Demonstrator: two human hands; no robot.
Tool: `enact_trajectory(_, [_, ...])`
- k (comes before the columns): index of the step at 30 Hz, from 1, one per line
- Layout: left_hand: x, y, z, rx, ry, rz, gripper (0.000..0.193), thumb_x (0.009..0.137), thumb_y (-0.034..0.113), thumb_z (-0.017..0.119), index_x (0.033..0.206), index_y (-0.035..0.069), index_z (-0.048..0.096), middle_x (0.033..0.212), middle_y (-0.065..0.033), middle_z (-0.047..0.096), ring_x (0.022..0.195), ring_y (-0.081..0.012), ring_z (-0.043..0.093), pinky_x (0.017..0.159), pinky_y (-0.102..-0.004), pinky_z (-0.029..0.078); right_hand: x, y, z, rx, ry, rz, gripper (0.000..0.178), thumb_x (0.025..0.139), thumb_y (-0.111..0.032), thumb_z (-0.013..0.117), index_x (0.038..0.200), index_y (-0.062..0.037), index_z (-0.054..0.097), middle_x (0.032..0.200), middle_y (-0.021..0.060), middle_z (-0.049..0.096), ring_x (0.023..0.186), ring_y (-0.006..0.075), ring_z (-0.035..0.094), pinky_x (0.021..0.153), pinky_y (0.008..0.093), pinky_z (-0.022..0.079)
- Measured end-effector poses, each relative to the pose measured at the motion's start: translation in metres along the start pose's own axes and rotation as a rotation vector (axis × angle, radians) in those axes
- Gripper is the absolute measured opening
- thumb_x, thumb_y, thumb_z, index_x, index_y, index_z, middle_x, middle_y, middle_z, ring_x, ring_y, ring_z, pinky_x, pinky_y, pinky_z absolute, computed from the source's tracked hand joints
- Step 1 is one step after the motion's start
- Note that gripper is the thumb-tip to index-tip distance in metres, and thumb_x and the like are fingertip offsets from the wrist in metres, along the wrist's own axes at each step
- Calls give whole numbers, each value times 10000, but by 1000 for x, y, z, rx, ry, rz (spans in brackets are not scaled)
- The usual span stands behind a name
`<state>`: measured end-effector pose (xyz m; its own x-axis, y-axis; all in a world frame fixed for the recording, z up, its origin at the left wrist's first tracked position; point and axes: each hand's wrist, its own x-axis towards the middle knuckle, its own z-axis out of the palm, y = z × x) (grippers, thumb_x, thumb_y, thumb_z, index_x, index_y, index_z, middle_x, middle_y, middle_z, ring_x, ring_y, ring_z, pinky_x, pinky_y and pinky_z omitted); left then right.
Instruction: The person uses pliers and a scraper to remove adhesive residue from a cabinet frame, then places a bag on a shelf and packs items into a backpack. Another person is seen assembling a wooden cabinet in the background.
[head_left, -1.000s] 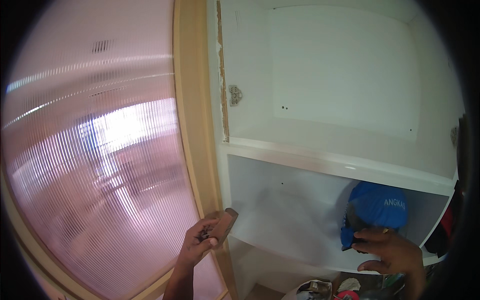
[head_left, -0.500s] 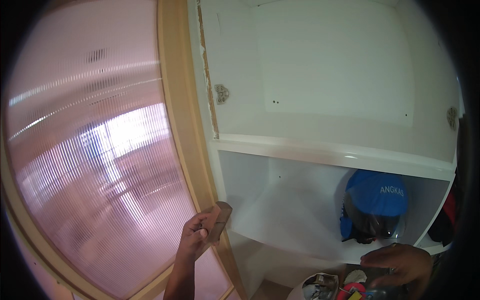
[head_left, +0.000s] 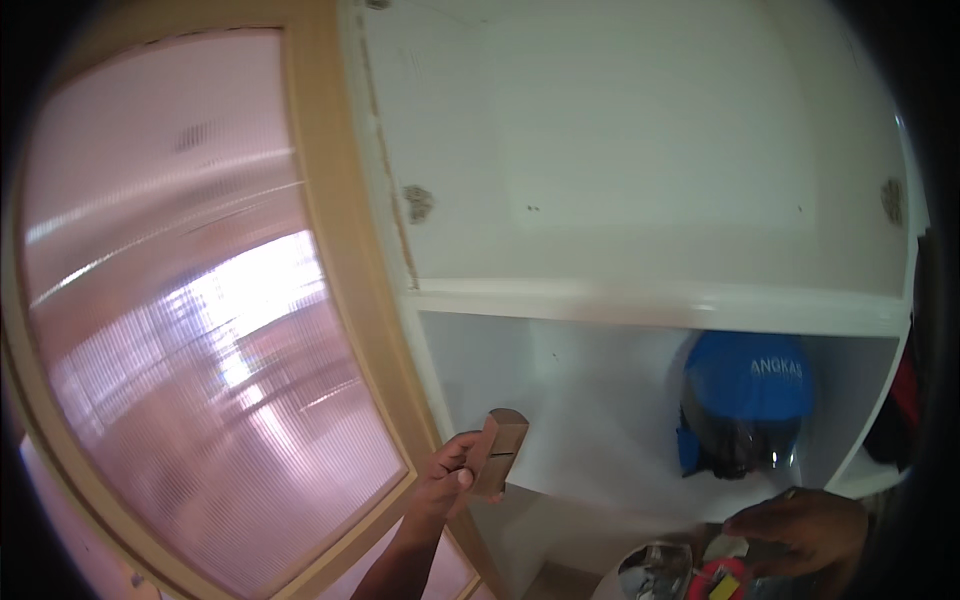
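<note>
My left hand (head_left: 449, 478) is closed round a brown wooden block (head_left: 500, 455). The block has a rounded upper end and a narrow dark slit across its broad face. It is tilted in front of the lower cupboard compartment, beside the door frame. My right hand (head_left: 805, 532) hovers at the lower right with its fingers apart and nothing visible between them. Beneath and beside it are a red round thing (head_left: 718, 578) with a yellow patch and a pale container (head_left: 655, 570) with assorted small items inside. The hand partly hides what lies beneath it.
A blue helmet (head_left: 748, 385) with a dark visor stands in the lower compartment of the white cupboard (head_left: 660, 305). The upper compartment has metal hinges (head_left: 418, 204) on its sides. At the left is a wood-framed door (head_left: 365, 240) with a ribbed translucent panel.
My left hand has moved right with the wooden block and turned it, so its slit face shows more. The right hand stays nearly in place. The view has shifted slightly.
</note>
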<state>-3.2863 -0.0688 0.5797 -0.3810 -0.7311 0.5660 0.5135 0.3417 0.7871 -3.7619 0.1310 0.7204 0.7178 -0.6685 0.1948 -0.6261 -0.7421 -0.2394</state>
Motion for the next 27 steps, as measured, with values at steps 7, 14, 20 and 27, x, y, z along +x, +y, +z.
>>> enact_trajectory(7, [-47, -42, -31, 480, 159, -146, 934, 757, 600, 886, 1383, -23, 583, 1187, -134, 643, 1058, -225, 634, 860, -375, 558, -20, -36, 18, -183, 593, 207, 442, 981, -301, 766, 1258, 33, 681, 1214, 187, 744, 1101, 315, 740, 957, 417, 568])
enact_trajectory(14, [13, -83, 115, 266, -551, -191, 859, 767, 518, 919, 1368, -14, 612, 1173, -153, 648, 1035, -244, 634, 920, -374, 504, -121, -31, 41, 101, 1633, 322, 325, 1055, -293, 677, 1239, -25, 692, 1165, 123, 742, 984, 208, 719, 855, 359, 550])
enact_trajectory(20, [24, -122, 181, 422, -735, -133, 733, 797, 333, 875, 1383, -9, 599, 1160, -142, 651, 1009, -248, 652, 852, -355, 533, -176, 14, 133, 351, 2106, 566, 410, 1091, -399, 578, 1239, -34, 687, 1120, 88, 721, 889, 183, 689, 830, 357, 534])
enact_trajectory(27, [25, -136, 144, 494, -263, 51, 880, 827, 439, 882, 1488, -16, 522, 1279, -132, 641, 1130, -257, 631, 951, -380, 523, -214, 48, 342, 351, 1874, 1232, 126, 974, -128, 764, 947, -93, 646, 835, -10, 654, 746, 94, 608, 725, 260, 490])
